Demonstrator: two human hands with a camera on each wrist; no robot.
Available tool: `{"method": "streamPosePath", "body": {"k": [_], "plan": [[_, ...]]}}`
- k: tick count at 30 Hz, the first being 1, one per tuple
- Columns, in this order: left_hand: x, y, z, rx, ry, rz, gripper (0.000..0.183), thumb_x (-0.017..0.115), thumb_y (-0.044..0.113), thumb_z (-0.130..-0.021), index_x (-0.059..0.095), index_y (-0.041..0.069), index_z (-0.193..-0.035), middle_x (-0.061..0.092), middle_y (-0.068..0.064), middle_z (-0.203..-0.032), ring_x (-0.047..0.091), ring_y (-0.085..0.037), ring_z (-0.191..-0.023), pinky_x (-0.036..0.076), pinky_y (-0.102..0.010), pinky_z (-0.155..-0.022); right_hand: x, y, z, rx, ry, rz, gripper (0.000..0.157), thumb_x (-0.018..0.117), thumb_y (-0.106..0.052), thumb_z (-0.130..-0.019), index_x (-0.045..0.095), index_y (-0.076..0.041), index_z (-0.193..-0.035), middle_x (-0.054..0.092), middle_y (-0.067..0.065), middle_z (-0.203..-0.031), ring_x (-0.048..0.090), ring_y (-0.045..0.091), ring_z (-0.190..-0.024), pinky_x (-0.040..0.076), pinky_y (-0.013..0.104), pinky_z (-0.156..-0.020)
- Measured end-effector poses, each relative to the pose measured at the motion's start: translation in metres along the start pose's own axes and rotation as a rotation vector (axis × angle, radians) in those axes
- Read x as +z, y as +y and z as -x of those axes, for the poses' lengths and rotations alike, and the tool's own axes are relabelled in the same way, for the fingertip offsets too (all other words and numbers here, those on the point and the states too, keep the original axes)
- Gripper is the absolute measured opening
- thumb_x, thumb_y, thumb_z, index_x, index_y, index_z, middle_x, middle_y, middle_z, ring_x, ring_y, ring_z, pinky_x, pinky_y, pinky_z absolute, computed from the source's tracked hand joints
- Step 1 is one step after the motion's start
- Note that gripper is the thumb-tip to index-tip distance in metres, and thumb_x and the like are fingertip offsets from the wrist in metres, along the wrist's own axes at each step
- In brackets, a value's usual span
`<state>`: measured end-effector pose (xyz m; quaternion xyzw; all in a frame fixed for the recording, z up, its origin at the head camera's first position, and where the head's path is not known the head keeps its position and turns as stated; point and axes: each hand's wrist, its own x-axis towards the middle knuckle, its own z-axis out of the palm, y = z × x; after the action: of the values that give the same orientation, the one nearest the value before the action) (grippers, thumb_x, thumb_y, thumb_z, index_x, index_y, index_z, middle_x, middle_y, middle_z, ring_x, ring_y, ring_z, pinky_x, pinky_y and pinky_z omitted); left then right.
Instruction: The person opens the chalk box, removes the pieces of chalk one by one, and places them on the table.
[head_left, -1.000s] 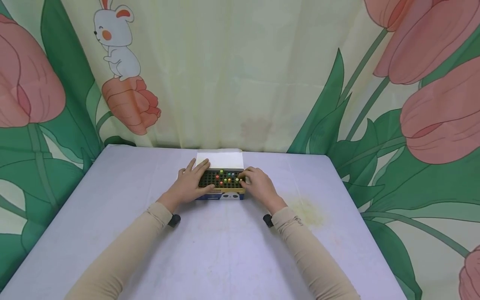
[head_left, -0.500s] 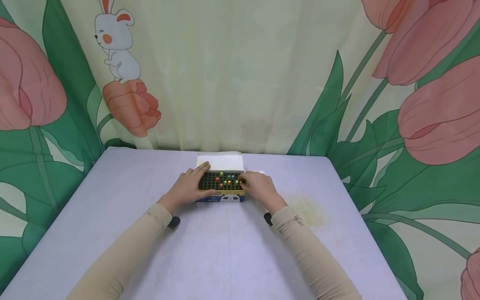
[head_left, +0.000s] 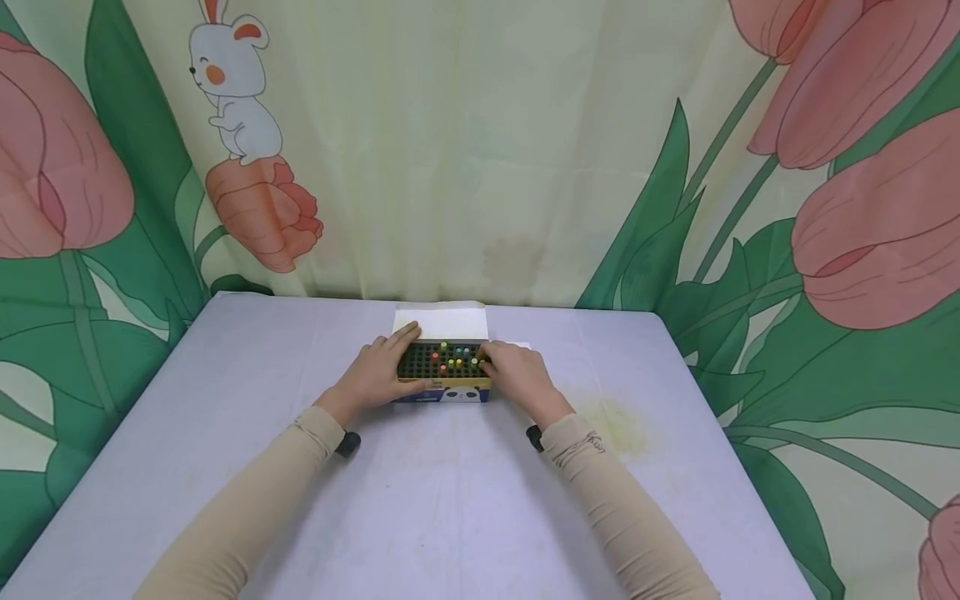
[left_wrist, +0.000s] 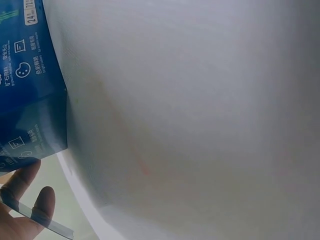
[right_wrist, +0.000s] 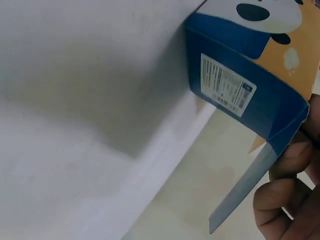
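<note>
A blue and yellow chalk box (head_left: 459,394) with a panda picture lies near the far edge of the table, its white lid (head_left: 450,322) folded back. Inside is a black holder (head_left: 420,367) full of small holes. Several coloured chalks stand in it, mostly on the right, among them a red chalk (head_left: 435,356). My left hand (head_left: 369,375) rests over the box's left end, thumb along the front edge and straight fingers toward the back. At the right end, my right hand (head_left: 521,372) pinches a yellowish chalk, largely hidden by curled fingers (right_wrist: 295,160).
A white-covered table (head_left: 457,500) extends around the box. Behind it hangs a curtain (head_left: 480,167) printed with tulips and a rabbit. A side flap (right_wrist: 245,185) sticks out from the box's right end. Another flap (left_wrist: 57,229) shows beside my left fingers.
My left fingers have drawn closer together at the box's back edge. The right hand has turned slightly, uncovering a white flap behind it, while its fingertips stay at the holder's right end.
</note>
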<state>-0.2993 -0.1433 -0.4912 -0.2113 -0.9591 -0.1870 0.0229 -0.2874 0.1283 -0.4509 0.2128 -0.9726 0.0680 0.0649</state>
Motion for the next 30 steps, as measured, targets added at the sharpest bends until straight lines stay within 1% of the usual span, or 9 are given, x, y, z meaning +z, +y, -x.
{"method": "streamPosePath", "body": {"k": [2, 6, 9, 14, 21, 25, 30], "plan": [[-0.0013, 0.0012, -0.0014, 0.001, 0.004, 0.01, 0.108, 0.065, 0.075, -0.086, 0.024, 0.016, -0.166, 0.022, -0.001, -0.173, 0.05, -0.038, -0.133, 0.041, -0.061, -0.105, 0.0009, 0.0014, 0.0011, -0.009, 0.019, 0.0, 0.011, 0.068, -0.024, -0.102, 0.072, -0.019, -0.111, 0.073, -0.004, -0.102, 0.07, 0.015, -0.081, 0.055, 0.035, -0.066], [-0.002, 0.0019, -0.0026, -0.002, 0.01, 0.022, 0.109, 0.066, 0.076, -0.085, 0.027, 0.014, -0.165, 0.024, -0.003, -0.172, 0.051, -0.039, -0.132, 0.042, -0.061, -0.105, 0.0021, 0.0024, 0.0028, -0.04, 0.074, -0.002, 0.011, 0.069, -0.024, -0.101, 0.073, -0.018, -0.11, 0.067, -0.003, -0.118, 0.068, 0.013, -0.077, 0.054, 0.032, -0.062], [-0.0015, 0.0011, -0.0018, -0.007, 0.008, 0.018, 0.11, 0.065, 0.078, -0.084, 0.028, 0.013, -0.165, 0.026, -0.005, -0.171, 0.052, -0.039, -0.13, 0.042, -0.06, -0.104, 0.002, 0.0012, 0.0029, -0.059, 0.082, 0.001, 0.01, 0.07, -0.023, -0.101, 0.074, -0.018, -0.108, 0.064, -0.003, -0.124, 0.067, 0.012, -0.077, 0.053, 0.031, -0.06], [0.0002, -0.0004, 0.0001, 0.0, 0.01, 0.007, 0.11, 0.065, 0.078, -0.084, 0.029, 0.013, -0.165, 0.029, -0.006, -0.17, 0.052, -0.039, -0.129, 0.043, -0.061, -0.103, 0.0024, -0.001, 0.0025, -0.042, 0.041, 0.003, 0.011, 0.068, -0.024, -0.102, 0.073, -0.018, -0.11, 0.066, -0.005, -0.119, 0.068, 0.011, -0.081, 0.053, 0.03, -0.062], [0.0027, -0.0003, 0.0007, 0.026, -0.001, -0.003, 0.112, 0.064, 0.08, -0.083, 0.029, 0.012, -0.164, 0.031, -0.007, -0.169, 0.053, -0.039, -0.128, 0.045, -0.062, -0.1, 0.0028, -0.0031, 0.0049, 0.024, 0.023, -0.014, 0.015, 0.066, -0.026, -0.103, 0.073, -0.017, -0.113, 0.07, -0.004, -0.121, 0.072, 0.014, -0.094, 0.058, 0.035, -0.074], [0.0032, 0.0009, -0.001, 0.03, -0.003, -0.012, 0.111, 0.064, 0.08, -0.083, 0.028, 0.012, -0.165, 0.031, -0.007, -0.169, 0.053, -0.039, -0.128, 0.045, -0.061, -0.1, -0.0002, -0.0037, 0.0044, 0.043, 0.025, -0.018, 0.014, 0.066, -0.026, -0.103, 0.073, -0.017, -0.112, 0.072, -0.002, -0.116, 0.072, 0.015, -0.093, 0.058, 0.037, -0.075], [0.0003, 0.0003, -0.0008, 0.018, -0.002, -0.022, 0.109, 0.065, 0.078, -0.084, 0.028, 0.015, -0.165, 0.03, -0.005, -0.17, 0.053, -0.039, -0.128, 0.044, -0.062, -0.101, -0.0018, -0.0049, 0.0009, 0.038, 0.039, -0.025, 0.012, 0.065, -0.027, -0.103, 0.07, -0.018, -0.109, 0.074, -0.003, -0.104, 0.069, 0.013, -0.081, 0.055, 0.034, -0.066]]}}
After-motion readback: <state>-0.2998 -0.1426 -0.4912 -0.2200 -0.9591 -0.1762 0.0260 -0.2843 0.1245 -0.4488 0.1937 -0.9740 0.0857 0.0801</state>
